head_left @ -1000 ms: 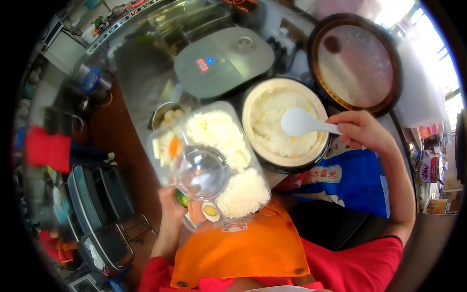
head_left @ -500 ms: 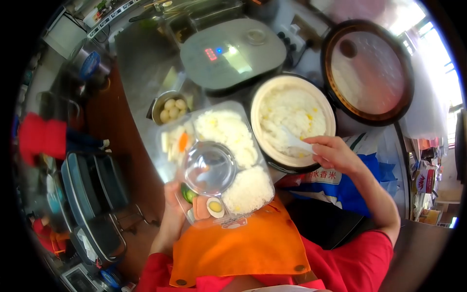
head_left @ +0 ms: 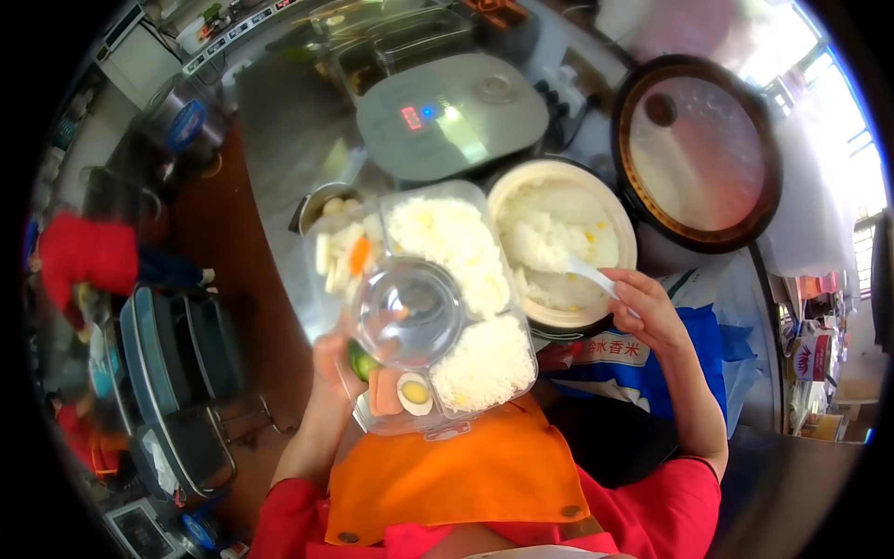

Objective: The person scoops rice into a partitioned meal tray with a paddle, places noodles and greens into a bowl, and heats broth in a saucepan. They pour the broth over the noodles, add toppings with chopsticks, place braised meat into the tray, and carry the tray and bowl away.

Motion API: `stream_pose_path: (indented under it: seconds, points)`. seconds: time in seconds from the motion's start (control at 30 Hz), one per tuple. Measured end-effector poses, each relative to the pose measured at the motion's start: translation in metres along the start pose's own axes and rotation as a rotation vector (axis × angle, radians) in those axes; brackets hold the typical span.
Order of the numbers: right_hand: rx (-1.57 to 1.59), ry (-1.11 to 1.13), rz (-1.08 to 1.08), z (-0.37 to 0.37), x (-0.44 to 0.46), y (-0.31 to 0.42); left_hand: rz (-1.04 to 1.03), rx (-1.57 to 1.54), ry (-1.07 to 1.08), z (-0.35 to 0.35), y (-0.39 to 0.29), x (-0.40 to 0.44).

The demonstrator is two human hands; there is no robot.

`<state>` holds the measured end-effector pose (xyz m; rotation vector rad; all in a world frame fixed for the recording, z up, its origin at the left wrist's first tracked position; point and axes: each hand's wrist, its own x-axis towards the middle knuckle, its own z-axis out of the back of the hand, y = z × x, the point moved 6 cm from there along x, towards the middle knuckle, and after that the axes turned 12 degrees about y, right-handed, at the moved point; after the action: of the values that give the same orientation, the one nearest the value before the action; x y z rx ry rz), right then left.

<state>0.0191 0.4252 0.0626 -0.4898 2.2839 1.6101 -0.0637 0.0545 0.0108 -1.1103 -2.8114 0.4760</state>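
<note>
My left hand [head_left: 332, 359] grips the near left edge of a clear plastic compartment tray [head_left: 406, 312]. White rice [head_left: 484, 368] lies in two of its compartments; others hold a halved boiled egg [head_left: 414, 393], pink meat slices [head_left: 384, 391], green vegetable and pale pieces with a carrot slice [head_left: 359, 254]. The round middle compartment is bare. In my right hand [head_left: 644, 307] is a white rice paddle [head_left: 589, 272], its blade under a clump of rice [head_left: 540, 240] inside the round rice cooker [head_left: 629, 210]. The tray's right edge overlaps the cooker's left side.
A closed rice cooker [head_left: 452, 116] with a lit display stands behind. An open lid [head_left: 698, 154] rises at the right. A metal pot [head_left: 321, 200] with round pale items sits left of the tray. A blue-white rice bag [head_left: 689, 363] lies right; a person in red [head_left: 88, 256] is far left.
The paddle has lifted a clump of rice within the cooker, and my right hand's grip has tilted. The tray has shifted slightly right, covering more of the metal pot.
</note>
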Motion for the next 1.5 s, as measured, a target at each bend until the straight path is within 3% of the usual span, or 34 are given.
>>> stream_pose_path:
  seconds: [0.33,0.43,0.47,0.6,0.7,0.83,0.93,1.03,1.13,1.27,1.5]
  points:
    - [-0.534,-0.214,0.216,-0.009,-0.033,0.042,0.208,-0.182,0.177,-0.008,0.047,0.045]
    - [-1.116,-0.269,0.415,-0.033,-0.023,0.048,0.252,-0.202,0.194,-0.011,0.053,0.051]
    - [-1.365,-0.272,0.597,-0.049,-0.022,0.052,0.266,-0.213,0.203,-0.011,0.054,0.052]
    - [-1.865,-0.288,0.625,-0.078,-0.018,0.044,0.263,-0.18,0.209,-0.009,0.055,0.055]
    - [-1.889,-0.268,0.693,-0.088,-0.014,0.036,0.264,-0.156,0.216,0.002,0.056,0.056]
    - [-1.838,-0.147,0.511,-0.095,-0.011,0.027,0.264,-0.179,0.227,-0.002,0.058,0.055]
    - [-1.835,-0.071,0.541,-0.105,-0.012,0.023,0.27,-0.206,0.245,-0.007,0.057,0.055]
    - [-1.704,-0.037,0.51,-0.1,-0.013,0.034,0.293,-0.203,0.237,0.004,0.06,0.054]
    - [-1.417,-0.139,0.56,-0.078,-0.021,0.05,0.306,-0.179,0.236,0.009,0.063,0.055]
    - [-1.055,-0.235,0.306,-0.03,-0.012,0.033,0.3,-0.16,0.26,0.006,0.062,0.054]
    - [-1.476,-0.085,0.439,-0.083,-0.008,0.04,0.314,-0.201,0.287,0.009,0.064,0.054]
